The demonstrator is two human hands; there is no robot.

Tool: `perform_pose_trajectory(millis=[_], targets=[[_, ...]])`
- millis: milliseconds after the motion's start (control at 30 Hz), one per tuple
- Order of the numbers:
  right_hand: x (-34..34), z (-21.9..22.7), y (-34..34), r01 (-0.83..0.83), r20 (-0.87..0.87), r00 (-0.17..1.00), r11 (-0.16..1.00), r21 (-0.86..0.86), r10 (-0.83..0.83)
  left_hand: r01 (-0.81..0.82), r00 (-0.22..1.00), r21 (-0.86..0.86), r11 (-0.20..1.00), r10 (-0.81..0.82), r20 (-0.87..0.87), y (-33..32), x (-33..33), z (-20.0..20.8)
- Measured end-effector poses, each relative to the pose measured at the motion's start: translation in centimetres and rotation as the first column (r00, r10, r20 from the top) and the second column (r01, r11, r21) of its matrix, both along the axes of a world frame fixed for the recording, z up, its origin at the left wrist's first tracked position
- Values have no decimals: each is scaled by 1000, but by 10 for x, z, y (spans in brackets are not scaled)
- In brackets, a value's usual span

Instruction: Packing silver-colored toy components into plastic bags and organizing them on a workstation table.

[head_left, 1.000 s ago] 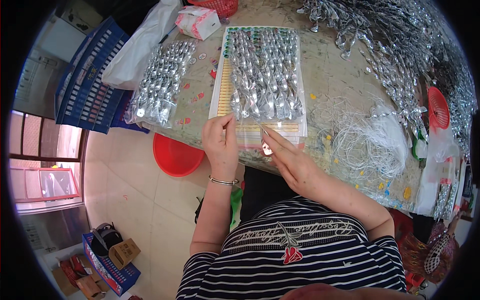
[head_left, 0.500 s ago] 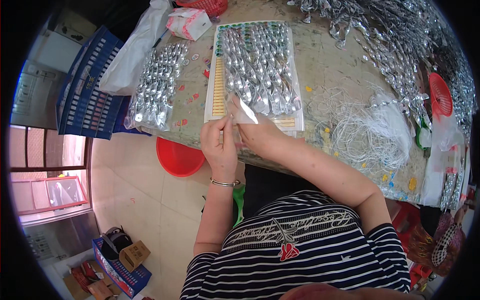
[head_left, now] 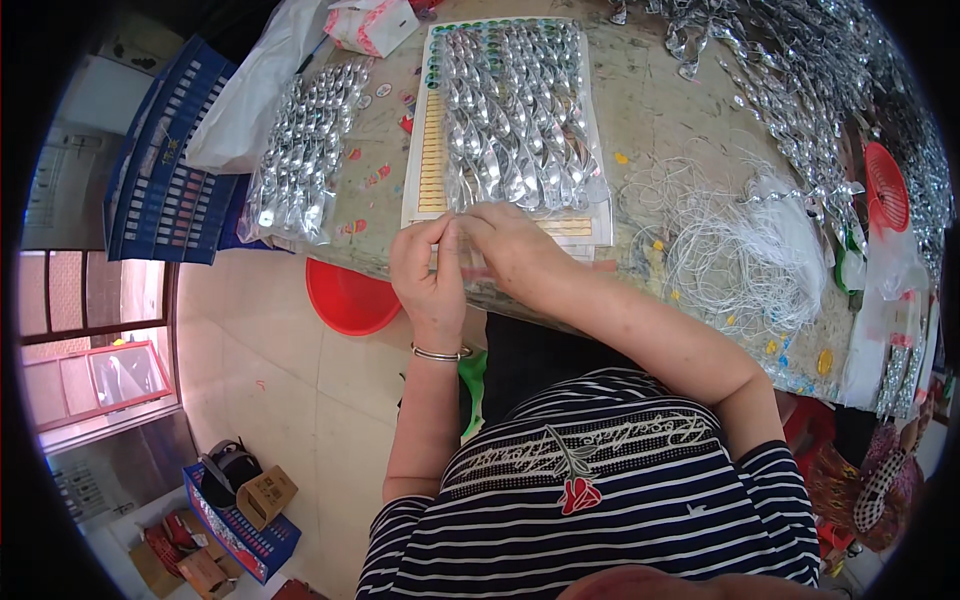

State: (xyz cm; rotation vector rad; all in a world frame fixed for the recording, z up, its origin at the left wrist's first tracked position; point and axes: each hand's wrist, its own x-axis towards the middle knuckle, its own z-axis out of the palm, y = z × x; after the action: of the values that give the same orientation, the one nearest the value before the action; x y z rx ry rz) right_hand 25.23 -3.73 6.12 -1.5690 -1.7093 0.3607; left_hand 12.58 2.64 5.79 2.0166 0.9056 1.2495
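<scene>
A clear plastic bag (head_left: 515, 120) of twisted silver spiral strips lies on a pale sheet (head_left: 426, 196) with green ovals and rows of yellow bars. My left hand (head_left: 428, 275) is at the bag's near left corner, thumb and fingers pinched together. Close against it, my right hand (head_left: 515, 250) bends in from the right with its fingers closed on the bag's near edge. The fingertips of both hands meet there and partly hide what they grip. A second bag of silver spirals (head_left: 305, 150) lies to the left.
White thread (head_left: 745, 255) lies tangled on the table's right side, near a red basket (head_left: 885, 188) and heaped silver strips (head_left: 800, 70). A tissue box (head_left: 372, 25) is at the far left. Below the table's edge stands a red tub (head_left: 350, 300); blue crates (head_left: 165, 160) are left.
The glossy clear flap by my right fingers no longer shows. My right fingers have drawn in against the left hand's fingertips. The whole view has shifted slightly.
</scene>
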Motion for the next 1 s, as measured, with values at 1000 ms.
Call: perform_pose_trajectory(millis=[1000], targets=[[40,65,-71,116,86,989,993,17,-117,75,979,66,995,-61,-194,7,-23,6]])
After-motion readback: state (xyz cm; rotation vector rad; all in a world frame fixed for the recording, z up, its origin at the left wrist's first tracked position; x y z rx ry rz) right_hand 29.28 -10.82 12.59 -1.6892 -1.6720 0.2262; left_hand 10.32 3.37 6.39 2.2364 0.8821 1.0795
